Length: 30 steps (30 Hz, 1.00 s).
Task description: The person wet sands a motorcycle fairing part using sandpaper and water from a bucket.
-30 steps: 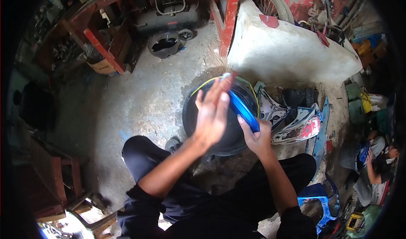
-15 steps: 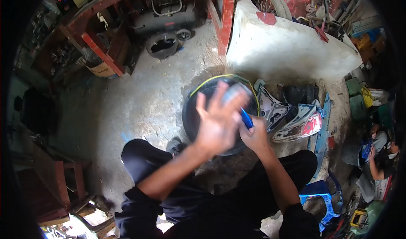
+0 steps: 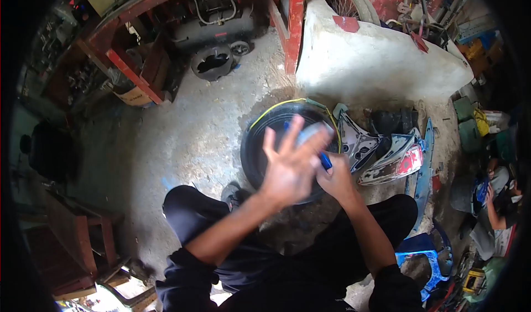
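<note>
My right hand (image 3: pixel 336 176) is closed around the near end of a blue and pale grey plastic part (image 3: pixel 326 160), thumb along its edge. My left hand (image 3: pixel 290 171), smeared by motion, lies over the same part with its fingers stretched out and spread, hiding much of it. Pale grey surface shows past the left fingertips. Both hands are above a round black tub (image 3: pixel 254 151) that stands on the floor between my knees. A yellow strip (image 3: pixel 276 106) runs along the tub's far rim.
Worn fairing panels (image 3: pixel 392 160) lie right of the tub, beside a long blue strip (image 3: pixel 425 174). A blue plastic frame (image 3: pixel 423 262) is near my right knee. At far right sits another person (image 3: pixel 495 207) holding something blue. A white wall (image 3: pixel 376 63) and red bench (image 3: pixel 293 30) stand ahead.
My left hand has shifted slightly over the plastic part and stays blurred. My right hand keeps its grip in nearly the same place. The view has tilted a little.
</note>
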{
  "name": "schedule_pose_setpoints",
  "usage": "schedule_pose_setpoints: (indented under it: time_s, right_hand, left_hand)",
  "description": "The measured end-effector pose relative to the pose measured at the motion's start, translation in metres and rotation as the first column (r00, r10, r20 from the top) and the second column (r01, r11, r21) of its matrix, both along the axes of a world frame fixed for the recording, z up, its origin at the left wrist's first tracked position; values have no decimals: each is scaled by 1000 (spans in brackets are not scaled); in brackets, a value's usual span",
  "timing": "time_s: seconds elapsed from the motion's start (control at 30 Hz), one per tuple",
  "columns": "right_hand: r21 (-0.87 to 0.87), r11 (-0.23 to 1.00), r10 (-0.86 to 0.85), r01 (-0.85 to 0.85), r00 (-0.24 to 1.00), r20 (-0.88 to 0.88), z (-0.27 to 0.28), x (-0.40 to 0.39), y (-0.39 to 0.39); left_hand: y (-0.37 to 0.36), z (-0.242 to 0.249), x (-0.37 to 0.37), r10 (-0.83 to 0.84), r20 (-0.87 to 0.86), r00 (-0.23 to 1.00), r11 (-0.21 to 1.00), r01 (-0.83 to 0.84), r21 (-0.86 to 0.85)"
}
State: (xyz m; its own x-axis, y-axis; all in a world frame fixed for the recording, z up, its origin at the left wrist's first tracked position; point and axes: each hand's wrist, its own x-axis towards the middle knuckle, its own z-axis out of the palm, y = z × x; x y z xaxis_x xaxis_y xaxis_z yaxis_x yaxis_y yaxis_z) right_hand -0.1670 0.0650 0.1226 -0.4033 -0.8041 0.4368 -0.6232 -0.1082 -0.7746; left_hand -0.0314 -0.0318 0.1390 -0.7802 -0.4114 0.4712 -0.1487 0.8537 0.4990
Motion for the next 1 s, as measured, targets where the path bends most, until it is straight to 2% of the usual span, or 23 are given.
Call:
schedule_pose_setpoints:
  time_s: [0.03, 0.07, 0.13, 0.17, 0.2, 0.27, 0.33, 0.37, 0.4, 0.43, 0.53, 0.57, 0.6, 0.67, 0.7, 0.73, 0.77, 0.8, 0.83, 0.87, 0.9, 0.93, 1.0]
  right_hand:
    - [-80, 996, 37, -42, 998, -54, -6, -2, 1]
    - [-75, 996, 41, -46, 997, -59, -12, -4, 2]
    - [112, 992, -56, 52, 998, 34, 9, 5, 5]
    - [175, 984, -46, 34, 997, 61, 17, 6, 5]
    - [160, 986, -49, 39, 997, 61, 9, 1, 2]
    - [-110, 994, -27, 16, 995, -97, -24, -8, 3]
    - [-23, 1000, 4, -6, 993, -120, -10, -7, 3]
    - [52, 998, -34, 36, 999, -31, 8, 3, 4]
    - [112, 991, -79, 73, 996, 52, 22, 8, 2]
    - [30, 996, -80, 79, 996, 48, 16, 9, -1]
    - [26, 999, -19, 20, 999, -51, 2, -2, 2]
    - [130, 991, -40, 40, 999, -4, -1, -2, 6]
    - [152, 988, -36, 36, 999, -2, 3, 3, 9]
    - [38, 997, -63, 62, 997, 38, 14, 7, 2]
    - [119, 991, -65, 62, 998, 26, 7, 2, 5]
    - [106, 992, -75, 71, 997, 31, 2, 0, 5]
    - [111, 993, -47, 47, 999, -2, -3, -2, 6]
    - [125, 992, -12, 17, 999, -42, -5, -5, 8]
    - [57, 996, -73, 71, 997, 36, -5, 3, 3]
    - [145, 987, -75, 63, 994, 76, 20, 10, 4]
    - [152, 987, -46, 43, 999, 17, 12, 6, 7]
    - [150, 988, -23, 29, 999, -42, 2, 1, 7]
    - [136, 991, 15, -6, 998, -65, -1, -5, 5]
  left_hand:
    - [8, 1, 1, -80, 7, 997, 997, 80, 1]
    - [0, 0, -3, -77, 1, 997, 997, 77, 5]
    - [-21, 7, -10, 280, 30, 959, 950, -282, 134]
    - [-25, 4, -8, 248, 0, 969, 962, -246, 116]
    - [-13, 5, -5, 141, -55, 989, 987, -135, 88]
    - [12, 0, 1, -110, 13, 994, 992, 111, -57]
    - [-2, 1, -10, 153, 60, 986, 975, -141, -171]
    - [-4, -1, -8, 151, 69, 986, 979, -140, -151]
    - [-12, 1, -6, 160, 13, 987, 987, -160, 13]
    - [-21, 6, -6, 178, -49, 983, 973, -168, 159]
    - [1, 1, -3, -6, -13, 1000, 999, 5, -35]
    - [-9, -4, -8, 106, 22, 994, 990, -104, -94]
    - [-22, -4, -11, 234, 15, 972, 970, -235, 68]
    - [-26, 0, -7, 184, -61, 981, 958, -165, 235]
    - [-16, 4, -5, 88, -44, 995, 989, -82, 120]
    - [1, 3, 0, -9, -12, 1000, 1000, 10, 9]
    - [8, 0, 2, -73, 3, 997, 997, 73, -1]
    - [-3, 3, -3, -68, -4, 998, 998, 68, 6]
    - [-19, 7, -9, 92, 1, 996, 988, -92, 128]
    - [-25, 8, -10, 243, 35, 969, 939, -244, 243]
    - [-20, -2, -10, 226, -63, 972, 950, -206, 235]
    - [-5, -1, -6, 136, -78, 988, 986, -128, 108]
    - [18, 1, 1, -25, -11, 1000, 1000, 24, -18]
